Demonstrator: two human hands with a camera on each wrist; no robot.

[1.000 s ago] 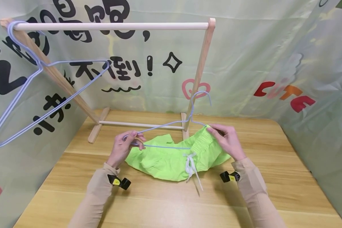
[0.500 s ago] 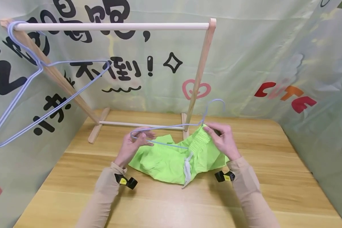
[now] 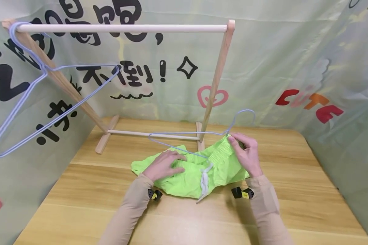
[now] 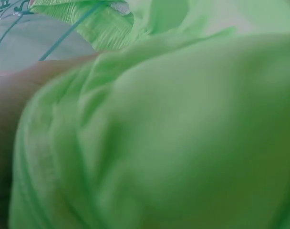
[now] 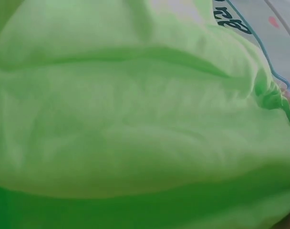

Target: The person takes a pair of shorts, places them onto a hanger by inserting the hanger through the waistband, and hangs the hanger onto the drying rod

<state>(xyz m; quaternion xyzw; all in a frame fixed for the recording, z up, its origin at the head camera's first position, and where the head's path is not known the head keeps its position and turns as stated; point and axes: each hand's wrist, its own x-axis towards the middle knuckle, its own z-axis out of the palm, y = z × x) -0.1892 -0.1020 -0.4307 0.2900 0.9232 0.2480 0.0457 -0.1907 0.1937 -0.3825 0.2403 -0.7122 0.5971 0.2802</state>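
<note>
A pale green backdrop [image 3: 263, 51], printed with black characters and coloured letters, encloses a wood-grained table [image 3: 184, 224]. Toward the back of the table stands a wooden rack [image 3: 122, 28] with white bars; lilac hangers [image 3: 44, 69] hang at the left end of its upper bar. The lime-green shorts [image 3: 190, 173] lie in folds on the table in front of the rack, one side raised, and fill most of both wrist views. A loose hanger [image 3: 184, 132] extends from their gathered waistband [image 3: 220, 151]: one end is hidden inside, the other projects above the fabric, and the hook points up. The right hand [image 3: 246, 151] pinches the waistband near the hanger's neck. The left hand [image 3: 165, 165] lies over the shorts, thumb and forefinger parted. A small camera [image 3: 242, 193] is worn on the right wrist. A white drawstring [image 3: 204, 182] trails down the front of the shorts.
</note>
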